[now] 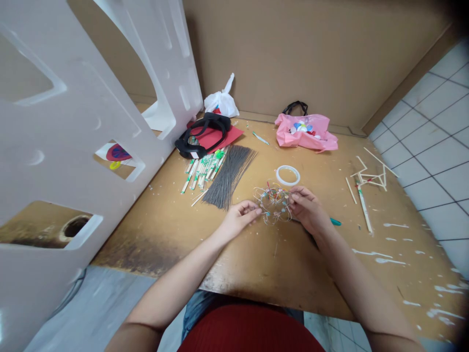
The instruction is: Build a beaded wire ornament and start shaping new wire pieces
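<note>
Hands (240,219) hold wirework (273,194) over brown table (238,256) (white drips (390,261) rightward); tiles (421,139) beyond.

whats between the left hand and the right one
In the head view, a looped wire piece with small coloured bits sits between the left hand and right hand; both seem to pinch it.

1. Left forearm (183,274): bare, rising obliquely from the lower left toward the centre; elbow crease visible near its lower end.
2. Left wrist (220,235): nearly in line with the forearm.
3. Left grip (242,217): thumb extended toward the right, fingers curled, tips drawn together in a pinch.
4. Right forearm (351,276): bare, slanting up and leftward from the lower right.
5. Right grip (307,208): thumb and forefinger pinched, remaining fingers bent.
6. Both grips: facing each other, apart, the right slightly higher in view.
</note>
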Tool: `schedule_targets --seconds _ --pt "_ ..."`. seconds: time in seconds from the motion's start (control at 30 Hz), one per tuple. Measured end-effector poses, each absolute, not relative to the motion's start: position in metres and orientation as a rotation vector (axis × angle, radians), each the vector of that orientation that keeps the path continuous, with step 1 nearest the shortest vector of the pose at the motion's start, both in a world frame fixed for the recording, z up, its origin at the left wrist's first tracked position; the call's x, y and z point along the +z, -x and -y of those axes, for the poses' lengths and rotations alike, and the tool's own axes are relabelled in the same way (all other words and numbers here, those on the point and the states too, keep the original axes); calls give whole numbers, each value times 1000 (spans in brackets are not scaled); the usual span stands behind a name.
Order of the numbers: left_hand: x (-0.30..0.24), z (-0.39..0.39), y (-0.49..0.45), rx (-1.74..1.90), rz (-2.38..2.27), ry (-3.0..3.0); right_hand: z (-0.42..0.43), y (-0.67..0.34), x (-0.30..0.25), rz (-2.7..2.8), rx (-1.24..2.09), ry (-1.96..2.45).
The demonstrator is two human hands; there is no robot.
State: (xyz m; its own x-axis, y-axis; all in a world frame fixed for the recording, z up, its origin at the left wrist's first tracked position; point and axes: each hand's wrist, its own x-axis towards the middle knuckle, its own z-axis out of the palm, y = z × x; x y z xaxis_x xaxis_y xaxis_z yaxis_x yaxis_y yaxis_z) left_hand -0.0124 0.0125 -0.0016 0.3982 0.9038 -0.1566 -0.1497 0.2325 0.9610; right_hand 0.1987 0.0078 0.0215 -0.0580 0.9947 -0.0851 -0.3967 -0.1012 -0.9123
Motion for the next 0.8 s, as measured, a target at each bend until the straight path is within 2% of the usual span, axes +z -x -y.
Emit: schedule_targets --seconds 0.27,0.43,0.67,0.8 --pt "-2 -19 17 861 -551 -550 -8 -200 15 976 1480 969" --pt "-4 -23 18 893 -528 -431 -5 -200 16 1057 1517 984" --pt "-8 -26 19 976 -524 -439 -1 -202 31 977 1882 914" --pt "-10 -24 16 1008 -510 -421 0 -194 30 852 1818 854"
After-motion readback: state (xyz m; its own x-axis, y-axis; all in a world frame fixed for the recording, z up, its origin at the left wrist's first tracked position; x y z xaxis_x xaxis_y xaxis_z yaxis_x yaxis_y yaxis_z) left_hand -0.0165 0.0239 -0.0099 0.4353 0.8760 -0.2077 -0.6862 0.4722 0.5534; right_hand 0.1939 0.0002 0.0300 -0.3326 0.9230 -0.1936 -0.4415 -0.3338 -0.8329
